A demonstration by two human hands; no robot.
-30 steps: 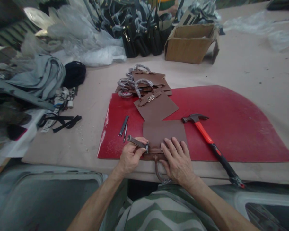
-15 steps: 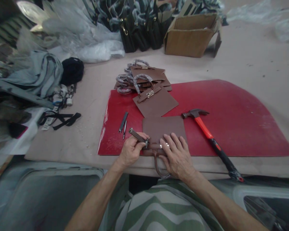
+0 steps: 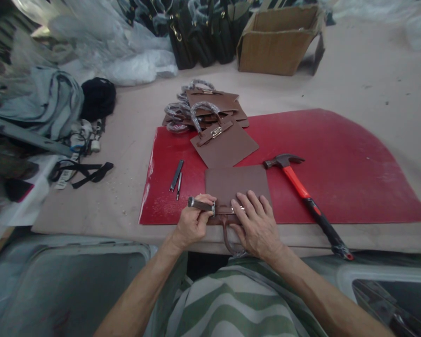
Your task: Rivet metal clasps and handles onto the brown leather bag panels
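Observation:
A brown leather bag panel [image 3: 237,180] lies flat at the front edge of the red mat, its strap with shiny hardware and its looped handle [image 3: 226,234] toward me. My left hand [image 3: 192,220] is closed on a dark metal punch tool [image 3: 200,204], held tilted, with its forked metal end at the left part of the strap. Whether that end touches the leather I cannot tell. My right hand [image 3: 255,223] lies flat with fingers stretched over the panel and the strap's metal fitting, partly hiding them.
A claw hammer [image 3: 298,185] with a red and black handle lies to the right. Two slim metal tools [image 3: 177,179] rest on the red mat [image 3: 344,173] at left. Similar brown panels [image 3: 228,140] are piled behind. Farther back stand a cardboard box [image 3: 277,44] and black bags [image 3: 184,47].
The punch tool in my left hand has tipped lower, closer to level, and its forked end has turned. My right hand stays on the panel. The whole view has shifted slightly.

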